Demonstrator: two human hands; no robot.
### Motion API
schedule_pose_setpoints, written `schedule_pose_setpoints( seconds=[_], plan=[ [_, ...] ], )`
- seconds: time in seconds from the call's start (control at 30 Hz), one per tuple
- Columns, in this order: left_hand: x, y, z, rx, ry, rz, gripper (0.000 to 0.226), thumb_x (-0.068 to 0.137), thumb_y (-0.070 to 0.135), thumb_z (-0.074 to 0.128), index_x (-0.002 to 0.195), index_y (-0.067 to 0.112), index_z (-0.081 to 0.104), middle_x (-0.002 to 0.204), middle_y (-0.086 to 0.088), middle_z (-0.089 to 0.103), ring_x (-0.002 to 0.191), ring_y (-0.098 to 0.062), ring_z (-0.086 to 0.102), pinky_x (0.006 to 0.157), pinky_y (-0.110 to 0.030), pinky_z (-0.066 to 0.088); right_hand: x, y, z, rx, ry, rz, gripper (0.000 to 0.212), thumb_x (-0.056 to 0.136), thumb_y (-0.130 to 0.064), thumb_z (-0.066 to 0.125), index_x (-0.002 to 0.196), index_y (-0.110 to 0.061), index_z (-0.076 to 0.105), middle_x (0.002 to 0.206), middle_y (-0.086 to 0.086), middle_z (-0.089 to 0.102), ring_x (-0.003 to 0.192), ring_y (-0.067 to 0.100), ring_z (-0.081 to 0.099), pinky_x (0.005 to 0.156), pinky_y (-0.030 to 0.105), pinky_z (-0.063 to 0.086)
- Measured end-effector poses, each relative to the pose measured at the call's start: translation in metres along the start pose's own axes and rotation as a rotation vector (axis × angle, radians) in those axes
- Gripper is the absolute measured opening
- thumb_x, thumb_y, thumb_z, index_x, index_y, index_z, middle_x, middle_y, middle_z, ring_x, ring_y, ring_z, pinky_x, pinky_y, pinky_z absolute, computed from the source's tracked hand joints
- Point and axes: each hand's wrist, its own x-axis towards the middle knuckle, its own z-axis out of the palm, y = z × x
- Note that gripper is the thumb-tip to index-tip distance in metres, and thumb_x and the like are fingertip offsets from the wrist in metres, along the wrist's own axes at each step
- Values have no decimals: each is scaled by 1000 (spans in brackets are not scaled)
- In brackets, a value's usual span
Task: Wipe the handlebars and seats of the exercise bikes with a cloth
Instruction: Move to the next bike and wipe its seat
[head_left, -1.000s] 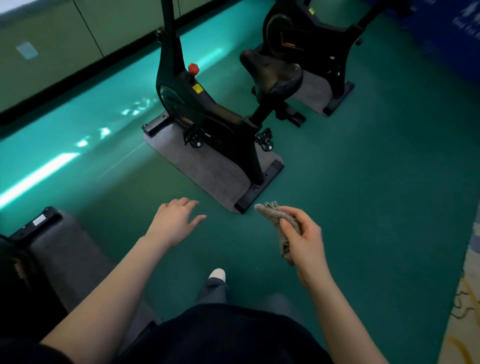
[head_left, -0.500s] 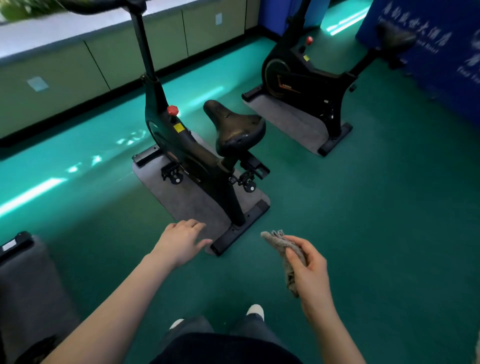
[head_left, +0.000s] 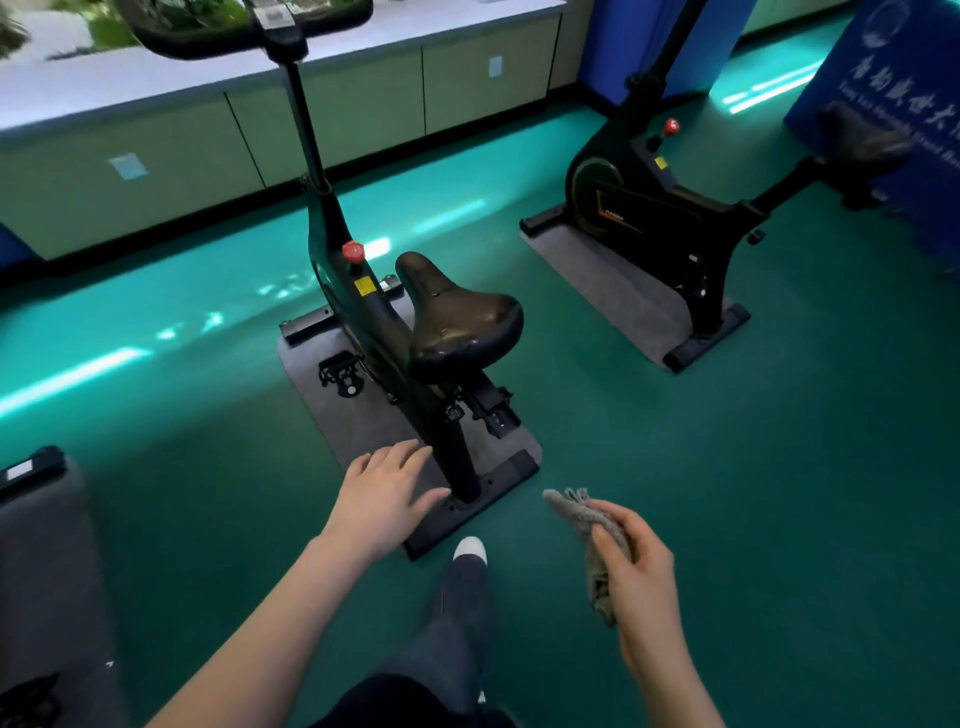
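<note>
A black exercise bike (head_left: 363, 312) stands right ahead on a grey mat, its black seat (head_left: 460, 317) in the middle of the view and its handlebars (head_left: 249, 28) at the top left. My right hand (head_left: 641, 577) holds a crumpled grey cloth (head_left: 587, 519) low at the right, apart from the bike. My left hand (head_left: 387, 493) hovers with relaxed fingers in front of the seat post, holding nothing. A second black bike (head_left: 654, 208) stands further back at the right, its seat (head_left: 862, 143) near the right edge.
A third bike's mat and base (head_left: 36, 499) lie at the left edge. Low cabinets (head_left: 337, 109) run along the far wall. A blue banner (head_left: 893, 78) stands at the right. My leg and white shoe (head_left: 470, 548) step on the green floor just behind the near bike's rear base bar.
The view has risen and I have stepped closer to the near bike: its seat and handlebars are now larger and fully in view. Both hands keep their poses, the cloth still held.
</note>
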Motion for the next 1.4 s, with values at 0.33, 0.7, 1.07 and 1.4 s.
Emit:
schedule_pose_setpoints(
  seconds=[0.33, 0.7, 1.07, 1.4],
  plan=[
    [119, -20, -24, -121, 26, -216, 72, 89, 65, 31, 147, 22, 23, 147, 3, 36, 133, -19, 35, 105, -37, 30, 141, -63, 28, -130, -169, -94, 27, 91, 1, 56, 94, -23, 68, 86, -16, 71, 67, -6, 60, 60, 8, 47],
    [171, -11, -37, -377, 67, -413, 98, 71, 76, 46, 148, 21, 20, 149, 3, 31, 134, -18, 32, 107, -41, 33, 271, -118, 102, -179, -467, -255, 25, 91, 4, 53, 99, -16, 66, 102, -7, 69, 93, -3, 61, 80, 8, 45],
    [201, 23, -21, -479, 132, -636, 119, 54, 69, 72, 149, 21, 18, 153, 2, 20, 139, -19, 18, 111, -40, 27, 394, -149, 252, -426, -938, -635, 26, 92, -6, 53, 113, -16, 64, 114, 1, 66, 105, 11, 59, 89, 16, 45],
    [201, 24, -15, -638, 240, -716, 117, 43, 63, 81, 143, 25, 34, 146, 9, 31, 133, -15, 25, 108, -39, 27, 374, -107, 224, -564, -1421, -937, 25, 88, 4, 55, 105, -9, 67, 113, 3, 66, 119, 17, 52, 103, 21, 34]
  ],
)
